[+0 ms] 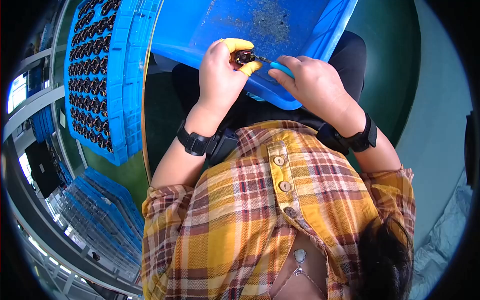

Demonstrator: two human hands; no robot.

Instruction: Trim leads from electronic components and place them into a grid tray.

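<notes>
Between the yellow-covered fingers of my left hand (222, 70) is a small dark part (244, 57) with a round face and a bit of copper colour. My right hand (315, 82) is closed round the light-blue handle of a thin metal tool (281, 68). The tool's tip reaches the right side of the part; its exact shape is too small to tell. Both hands are over the near end of a blue plastic bin (192, 54), whose floor carries scattered small clippings and dust.
Left of the bin, a blue tray (122, 100) holds rows of several similar dark parts. Farther down on the left stand stacked blue trays (100, 205) and metal rack bars (37, 107). Crumpled pale sheeting (440, 245) lies at the lower right.
</notes>
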